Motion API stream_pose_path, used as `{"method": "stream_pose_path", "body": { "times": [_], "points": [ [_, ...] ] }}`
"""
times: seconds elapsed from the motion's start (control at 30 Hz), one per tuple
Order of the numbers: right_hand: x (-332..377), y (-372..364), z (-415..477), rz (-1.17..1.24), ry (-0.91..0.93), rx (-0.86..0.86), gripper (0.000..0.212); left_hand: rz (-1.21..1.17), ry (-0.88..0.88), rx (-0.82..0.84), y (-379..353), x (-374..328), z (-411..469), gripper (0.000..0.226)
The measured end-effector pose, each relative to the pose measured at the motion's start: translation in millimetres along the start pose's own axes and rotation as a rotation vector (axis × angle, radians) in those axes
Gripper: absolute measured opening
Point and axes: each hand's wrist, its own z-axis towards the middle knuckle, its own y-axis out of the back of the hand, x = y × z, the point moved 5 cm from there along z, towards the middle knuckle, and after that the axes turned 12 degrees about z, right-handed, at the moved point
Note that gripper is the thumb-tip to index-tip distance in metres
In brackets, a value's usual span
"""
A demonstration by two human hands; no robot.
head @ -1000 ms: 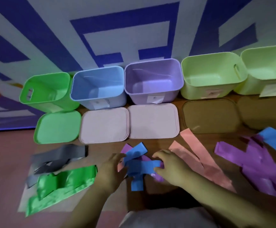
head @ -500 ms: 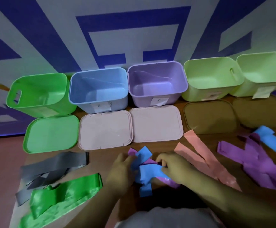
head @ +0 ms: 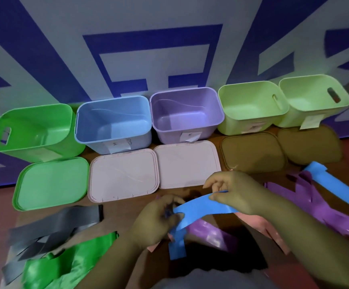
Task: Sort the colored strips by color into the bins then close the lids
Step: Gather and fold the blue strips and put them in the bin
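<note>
Grey strips [head: 52, 224], green strips [head: 65, 265]: lying on tabletop [head: 117, 215], far left. Blue bin [head: 113, 124]: open, back row. Left hand [head: 159, 217]: fingers pinch left end of blue strip [head: 202, 207]. Blue strip: raised over tabletop, stretched between both hands. Right hand [head: 236, 192]: fingers pinch its right end.

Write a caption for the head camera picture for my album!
Left hand and right hand hold a blue strip before five open bins.

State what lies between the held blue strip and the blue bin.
Head view: one pale lid and a second pale lid, flat side by side, lie between the blue strip and the blue bin.
</note>
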Motion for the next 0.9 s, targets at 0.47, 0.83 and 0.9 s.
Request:
{"method": "stream_pose_path", "body": {
  "times": [0.47, 0.83, 0.9],
  "points": [
    [-44, 119, -51, 0.307, 0.123, -0.260, 0.023, 0.241, -0.100, 0.102, -27, -96, 47, 0.021],
    [-196, 255, -139, 0.238, 0.017, -0.478, 0.030, 0.158, -0.227, -0.004, -137, -218, 155, 0.020],
    [-229, 272, -154, 0.206, -0.033, -0.539, 0.032, 0.176, -0.215, 0.025, -165, -240, 184, 0.021]
  ]
}}
